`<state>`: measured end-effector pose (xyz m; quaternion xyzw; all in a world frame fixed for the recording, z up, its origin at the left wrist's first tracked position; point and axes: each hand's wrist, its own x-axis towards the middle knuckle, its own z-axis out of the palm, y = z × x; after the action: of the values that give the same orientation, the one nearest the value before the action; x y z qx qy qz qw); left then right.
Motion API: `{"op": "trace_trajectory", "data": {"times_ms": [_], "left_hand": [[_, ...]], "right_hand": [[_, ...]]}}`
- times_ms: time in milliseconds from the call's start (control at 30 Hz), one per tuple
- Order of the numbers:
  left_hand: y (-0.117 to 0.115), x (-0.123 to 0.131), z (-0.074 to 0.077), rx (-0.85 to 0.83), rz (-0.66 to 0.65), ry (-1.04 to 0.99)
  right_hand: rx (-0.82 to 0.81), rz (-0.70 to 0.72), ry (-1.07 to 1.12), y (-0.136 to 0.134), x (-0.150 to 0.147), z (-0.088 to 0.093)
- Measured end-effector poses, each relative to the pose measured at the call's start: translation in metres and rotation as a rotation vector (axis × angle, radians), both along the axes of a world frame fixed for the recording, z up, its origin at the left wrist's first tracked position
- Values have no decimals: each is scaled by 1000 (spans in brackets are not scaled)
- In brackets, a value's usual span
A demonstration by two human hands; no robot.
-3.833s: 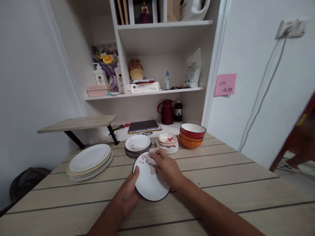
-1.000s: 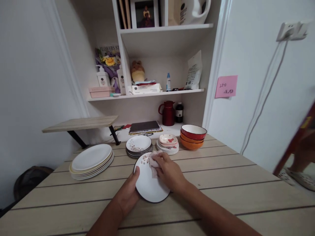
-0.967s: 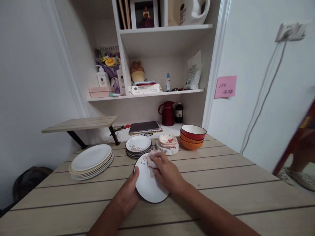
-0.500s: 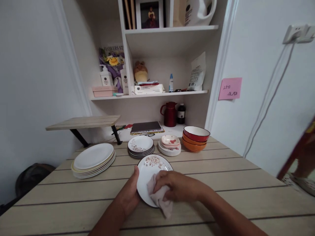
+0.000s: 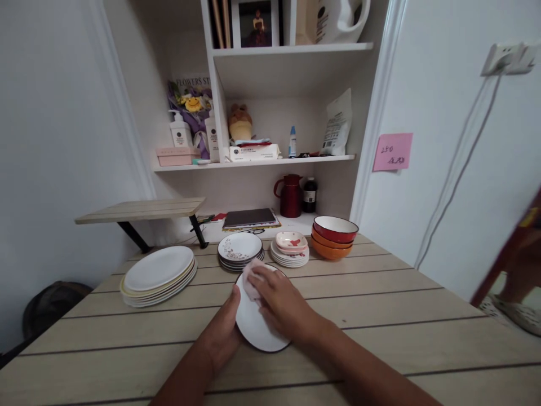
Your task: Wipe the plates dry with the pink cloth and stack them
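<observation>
1. Plate (image 5: 258, 331), round and dark-rimmed, sits right between the two hands at the near middle of the table (image 5: 389, 307); being round, it has no long axis. Whether its underside touches the wood, I cannot tell.
2. Left hand (image 5: 223, 337) is clamped on the plate's left edge, thumb over the rim, other fingers hidden beneath.
3. Right hand (image 5: 282, 300) reaches in from the right, its fingers gripping a pale cloth (image 5: 252, 285) against the plate's upper-left face. Both hands touch the plate, so neither is nearer.
4. Just beyond it stands the stack of flower-patterned plates (image 5: 240, 248), behind the cloth and slightly left.
5. Readable writing: "FLOWERS ST" on the bouquet's backing (image 5: 193, 82), cut off at the right; "250" on the pink note (image 5: 393, 152), with further handwriting unclear.
6. Print on the pump bottle (image 5: 181, 134), the white pack (image 5: 253, 153) and the dark bottle (image 5: 310, 195) is too small to read; no brand can be made out.
</observation>
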<state>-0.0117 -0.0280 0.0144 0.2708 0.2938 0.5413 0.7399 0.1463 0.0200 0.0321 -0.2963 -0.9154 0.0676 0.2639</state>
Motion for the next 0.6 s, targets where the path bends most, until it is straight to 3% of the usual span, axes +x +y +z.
{"op": "trace_trajectory", "data": {"times_ms": [167, 300, 433, 600], "left_hand": [[3, -3, -4, -18, -45, -2], [4, -6, -6, -4, -92, 8], [2, -6, -5, 4, -67, 39], [0, -5, -1, -4, -21, 70]], "right_hand": [[-133, 243, -46, -12, 1, 9], [-330, 291, -61, -9, 24, 14], [-425, 121, -98, 4, 44, 13], [-268, -201, 41, 16, 39, 5]]}}
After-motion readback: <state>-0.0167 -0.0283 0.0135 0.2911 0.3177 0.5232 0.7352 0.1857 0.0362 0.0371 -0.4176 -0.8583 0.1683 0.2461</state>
